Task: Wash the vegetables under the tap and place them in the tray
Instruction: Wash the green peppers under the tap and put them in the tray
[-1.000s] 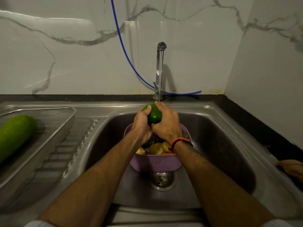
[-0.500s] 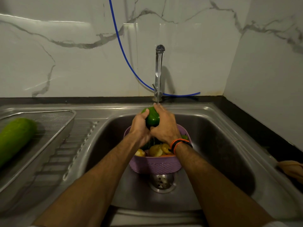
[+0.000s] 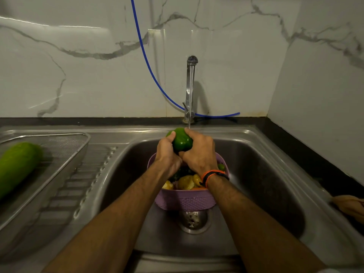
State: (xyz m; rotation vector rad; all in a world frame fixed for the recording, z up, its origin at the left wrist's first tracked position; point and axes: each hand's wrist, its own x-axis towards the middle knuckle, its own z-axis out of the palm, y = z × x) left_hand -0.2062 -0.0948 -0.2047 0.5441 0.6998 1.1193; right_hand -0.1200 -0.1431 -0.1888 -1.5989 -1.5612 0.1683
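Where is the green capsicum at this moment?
In the head view, the green capsicum sits at centre frame, gripped between the left hand and right hand, under the tap and above the purple basket in the sink.

Showing two hands: a left hand (image 3: 166, 154) and a right hand (image 3: 199, 152), both gripping one green bell pepper (image 3: 182, 140). Standing behind: one tap (image 3: 190, 89), running a single stream of water. Sitting in one steel sink (image 3: 266, 174): one purple basket (image 3: 185, 200), holding at least three yellowish vegetables (image 3: 186, 182) plus some dark green ones, too hidden for counting. Lying on the drainboard: one mesh tray (image 3: 65, 146), carrying one long green gourd (image 3: 15, 166). Hanging on the wall: one blue hose (image 3: 145, 62). Wrapping the right wrist: one orange-and-black band (image 3: 213, 175). Showing below the basket: one drain strainer (image 3: 194, 220).
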